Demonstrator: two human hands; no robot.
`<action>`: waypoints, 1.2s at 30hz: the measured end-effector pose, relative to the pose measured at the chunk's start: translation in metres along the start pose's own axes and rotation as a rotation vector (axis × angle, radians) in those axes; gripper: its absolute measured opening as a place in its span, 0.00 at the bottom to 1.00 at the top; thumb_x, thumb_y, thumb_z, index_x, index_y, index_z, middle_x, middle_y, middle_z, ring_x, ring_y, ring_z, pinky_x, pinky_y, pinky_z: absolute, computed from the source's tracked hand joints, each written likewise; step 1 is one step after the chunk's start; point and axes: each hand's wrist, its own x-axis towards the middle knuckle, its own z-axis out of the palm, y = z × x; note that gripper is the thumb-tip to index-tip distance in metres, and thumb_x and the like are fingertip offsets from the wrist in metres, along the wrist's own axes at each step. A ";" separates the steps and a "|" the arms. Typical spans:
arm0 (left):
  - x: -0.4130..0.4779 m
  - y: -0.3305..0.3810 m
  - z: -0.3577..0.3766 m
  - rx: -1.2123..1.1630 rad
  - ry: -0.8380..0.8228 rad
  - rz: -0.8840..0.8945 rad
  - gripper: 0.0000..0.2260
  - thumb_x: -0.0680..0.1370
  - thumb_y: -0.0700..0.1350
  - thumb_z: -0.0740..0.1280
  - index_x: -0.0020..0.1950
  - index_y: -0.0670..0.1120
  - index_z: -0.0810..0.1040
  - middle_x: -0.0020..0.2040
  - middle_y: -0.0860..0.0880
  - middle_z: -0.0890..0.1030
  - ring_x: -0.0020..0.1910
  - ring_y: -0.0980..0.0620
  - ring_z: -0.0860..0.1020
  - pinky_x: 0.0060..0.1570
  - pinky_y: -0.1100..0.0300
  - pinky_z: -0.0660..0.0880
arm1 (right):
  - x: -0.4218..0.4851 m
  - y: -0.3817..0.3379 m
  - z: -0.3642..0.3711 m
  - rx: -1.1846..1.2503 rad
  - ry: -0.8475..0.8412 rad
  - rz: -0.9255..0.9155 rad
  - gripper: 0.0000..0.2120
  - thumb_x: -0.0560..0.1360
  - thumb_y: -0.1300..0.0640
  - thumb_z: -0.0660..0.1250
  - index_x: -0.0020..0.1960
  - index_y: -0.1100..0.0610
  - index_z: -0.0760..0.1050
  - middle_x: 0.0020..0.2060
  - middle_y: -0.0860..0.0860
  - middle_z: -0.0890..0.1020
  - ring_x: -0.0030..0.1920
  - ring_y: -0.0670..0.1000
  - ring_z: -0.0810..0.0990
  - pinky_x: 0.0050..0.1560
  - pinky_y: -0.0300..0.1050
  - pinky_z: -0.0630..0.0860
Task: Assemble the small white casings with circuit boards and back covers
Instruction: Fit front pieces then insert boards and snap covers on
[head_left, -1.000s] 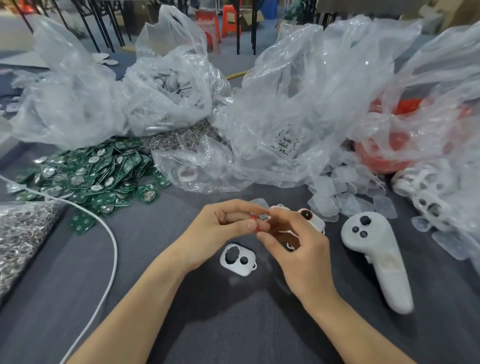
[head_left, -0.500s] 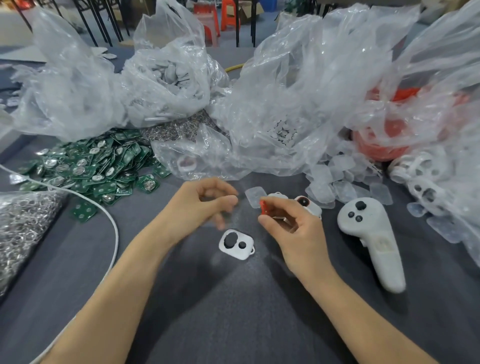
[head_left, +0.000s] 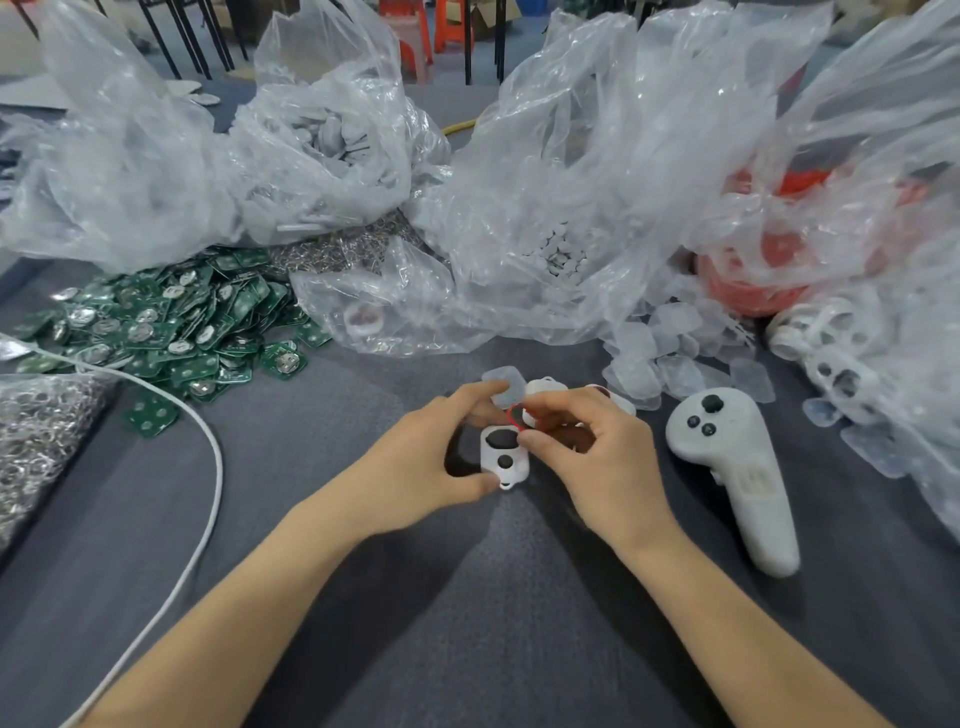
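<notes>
Small white plastic casing with 2 dark openings is mid-bench, gripped by the left hand with the thumb at its lower end and fingers curled over the top; can't tell if it's lifted off the grey surface. Right hand pinches a small red ring-shaped part between thumb and index finger, right at the casing's upper edge. Pile of green circuit boards lies far left, translucent plastic covers behind right, white handheld controller just right of the hands.
</notes>
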 end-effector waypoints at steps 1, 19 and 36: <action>-0.001 -0.004 -0.001 -0.019 -0.004 0.014 0.34 0.72 0.43 0.74 0.74 0.55 0.62 0.63 0.63 0.76 0.64 0.62 0.72 0.63 0.61 0.67 | 0.001 0.000 -0.001 -0.035 -0.031 -0.002 0.14 0.69 0.66 0.74 0.49 0.51 0.81 0.43 0.42 0.80 0.44 0.41 0.81 0.47 0.29 0.74; 0.000 -0.017 0.006 -0.060 0.254 0.110 0.05 0.74 0.39 0.73 0.46 0.47 0.81 0.50 0.58 0.83 0.50 0.58 0.80 0.51 0.56 0.75 | 0.002 0.000 0.007 -0.144 -0.140 -0.037 0.21 0.69 0.66 0.74 0.54 0.45 0.76 0.46 0.43 0.83 0.49 0.38 0.80 0.52 0.28 0.73; 0.000 -0.017 0.005 0.127 0.259 0.254 0.03 0.75 0.38 0.71 0.46 0.45 0.82 0.49 0.56 0.83 0.47 0.62 0.77 0.48 0.72 0.70 | 0.005 -0.001 0.003 -0.213 -0.191 -0.002 0.10 0.73 0.62 0.71 0.53 0.56 0.82 0.47 0.47 0.81 0.47 0.39 0.78 0.50 0.27 0.71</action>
